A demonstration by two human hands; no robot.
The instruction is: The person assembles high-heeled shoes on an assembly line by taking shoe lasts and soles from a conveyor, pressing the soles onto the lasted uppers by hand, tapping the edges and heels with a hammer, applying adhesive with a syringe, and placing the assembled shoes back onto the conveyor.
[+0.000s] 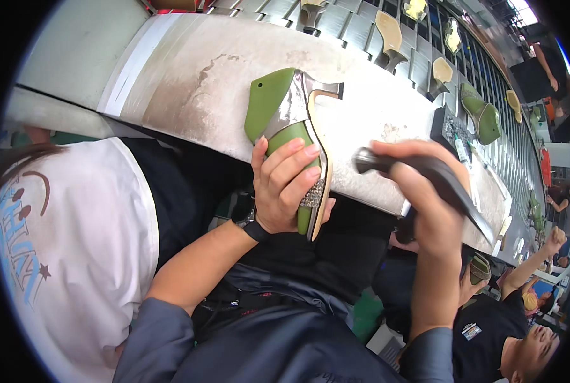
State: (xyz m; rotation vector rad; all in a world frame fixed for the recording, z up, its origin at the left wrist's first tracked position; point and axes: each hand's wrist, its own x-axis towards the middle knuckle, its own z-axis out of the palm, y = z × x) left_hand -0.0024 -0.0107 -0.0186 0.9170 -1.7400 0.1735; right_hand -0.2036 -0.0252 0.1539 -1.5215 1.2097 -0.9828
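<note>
Clasping the probably stiff, slick shoe (295,107) around its forefoot, likely a secure hold, the left hand (285,185) supports it at the bench's (189,76) near edge; the right hand (436,214) grips a hammer (441,175) there.

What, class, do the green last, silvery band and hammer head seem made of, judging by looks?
Green last: probably plastic, matte, one even colour.
Silvery band: perhaps coated leather or synthetic, glossy, with creased highlights.
Hammer head: likely metal, dark, gleaming at its rounded end, though blurred.
</note>
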